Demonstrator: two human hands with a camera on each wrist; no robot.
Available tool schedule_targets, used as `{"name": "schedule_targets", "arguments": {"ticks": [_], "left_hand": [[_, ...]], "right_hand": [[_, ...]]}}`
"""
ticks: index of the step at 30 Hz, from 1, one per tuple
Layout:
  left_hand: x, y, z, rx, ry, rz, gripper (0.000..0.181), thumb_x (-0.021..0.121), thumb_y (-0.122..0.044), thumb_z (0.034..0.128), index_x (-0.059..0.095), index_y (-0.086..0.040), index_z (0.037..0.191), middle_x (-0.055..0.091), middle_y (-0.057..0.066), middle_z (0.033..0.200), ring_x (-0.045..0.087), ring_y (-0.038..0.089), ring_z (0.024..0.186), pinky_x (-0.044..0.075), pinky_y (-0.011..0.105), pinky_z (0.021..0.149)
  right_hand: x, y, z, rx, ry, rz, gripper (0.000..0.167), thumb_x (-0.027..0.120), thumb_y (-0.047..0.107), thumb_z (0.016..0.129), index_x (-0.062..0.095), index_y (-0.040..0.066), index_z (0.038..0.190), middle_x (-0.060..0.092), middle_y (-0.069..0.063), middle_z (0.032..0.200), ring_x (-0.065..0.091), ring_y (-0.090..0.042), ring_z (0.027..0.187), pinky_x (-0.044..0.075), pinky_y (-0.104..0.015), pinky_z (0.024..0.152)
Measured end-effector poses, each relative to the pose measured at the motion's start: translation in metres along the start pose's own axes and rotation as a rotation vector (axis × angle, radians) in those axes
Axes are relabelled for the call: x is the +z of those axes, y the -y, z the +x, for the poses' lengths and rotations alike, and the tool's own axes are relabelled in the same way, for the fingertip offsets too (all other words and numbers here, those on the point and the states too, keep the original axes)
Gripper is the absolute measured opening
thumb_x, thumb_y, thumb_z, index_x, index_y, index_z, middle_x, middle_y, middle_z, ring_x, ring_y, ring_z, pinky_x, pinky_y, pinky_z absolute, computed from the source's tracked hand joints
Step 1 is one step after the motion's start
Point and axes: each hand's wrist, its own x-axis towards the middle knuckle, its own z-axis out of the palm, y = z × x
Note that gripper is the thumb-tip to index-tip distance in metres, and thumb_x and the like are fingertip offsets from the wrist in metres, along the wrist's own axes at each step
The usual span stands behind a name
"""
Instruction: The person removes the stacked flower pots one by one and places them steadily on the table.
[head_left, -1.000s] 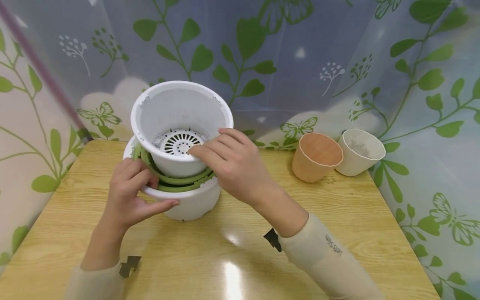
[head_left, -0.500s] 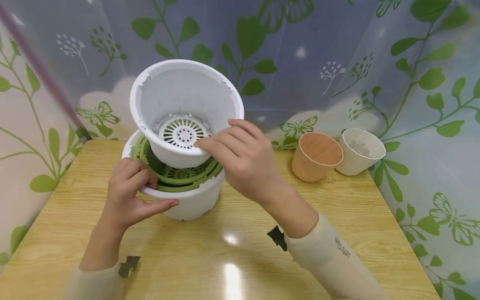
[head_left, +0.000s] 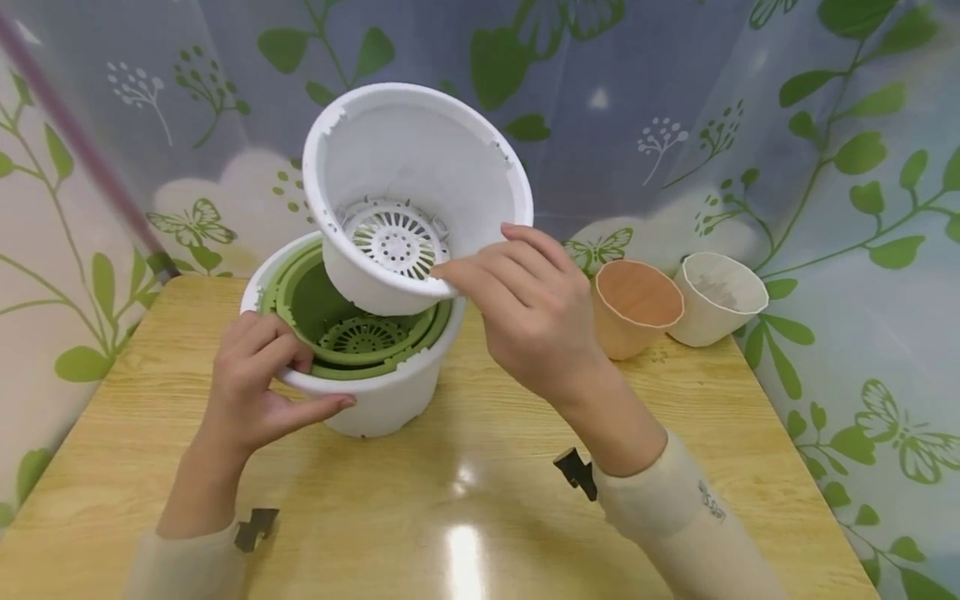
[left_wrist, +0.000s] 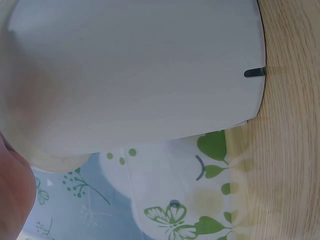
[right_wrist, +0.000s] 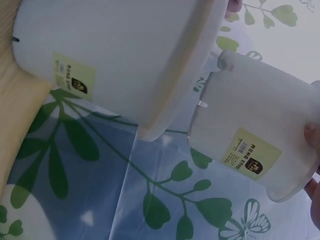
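My right hand pinches the rim of a smaller white flowerpot, tilted toward me, with a slotted base inside. It hangs above a large white flowerpot that stands on the table. Green flowerpots sit nested inside the large one. My left hand grips that nest at the left rim, fingers inside and thumb outside. In the right wrist view the smaller pot is apart from the large pot; both carry pale labels. The large pot's wall fills much of the left wrist view.
An orange faceted pot and a cream pot stand side by side at the table's back right. A leaf-patterned curtain hangs behind the wooden table.
My right hand has lifted the smaller white pot up and to the right, out of the green pots, baring their slotted base. The left hand has stayed on the rim.
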Motion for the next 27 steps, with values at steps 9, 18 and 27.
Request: {"name": "schedule_targets", "arguments": {"ticks": [9,18,27], "left_hand": [[0.002,0.001,-0.001,-0.004,-0.005,0.005,0.065,0.076,-0.066,0.0743,0.048,-0.008,0.062,0.042,0.002,0.066,0.031,0.022,0.069,0.022,0.028,0.075],[0.001,0.000,0.001,0.002,-0.013,0.006,0.065,0.076,-0.065,0.0746,0.047,-0.009,0.062,0.041,0.001,0.066,0.030,0.021,0.068,0.021,0.029,0.075],[0.000,0.000,-0.001,-0.002,-0.007,0.010,0.065,0.076,-0.066,0.0739,0.048,-0.009,0.062,0.042,0.001,0.066,0.031,0.022,0.069,0.022,0.029,0.076]], "right_hand": [[-0.009,-0.010,-0.013,0.043,-0.020,-0.015,0.017,0.064,-0.005,0.092,0.074,0.008,0.091,0.074,-0.005,0.082,0.068,-0.023,0.074,0.053,-0.042,0.091],[-0.019,-0.021,-0.023,0.104,-0.041,-0.019,0.016,0.063,-0.006,0.092,0.074,0.006,0.091,0.074,-0.007,0.083,0.068,-0.025,0.074,0.053,-0.044,0.092],[-0.028,-0.034,-0.045,0.151,-0.045,-0.049,0.023,0.060,-0.011,0.090,0.075,0.005,0.093,0.073,-0.007,0.079,0.068,-0.025,0.073,0.053,-0.046,0.090]]}}
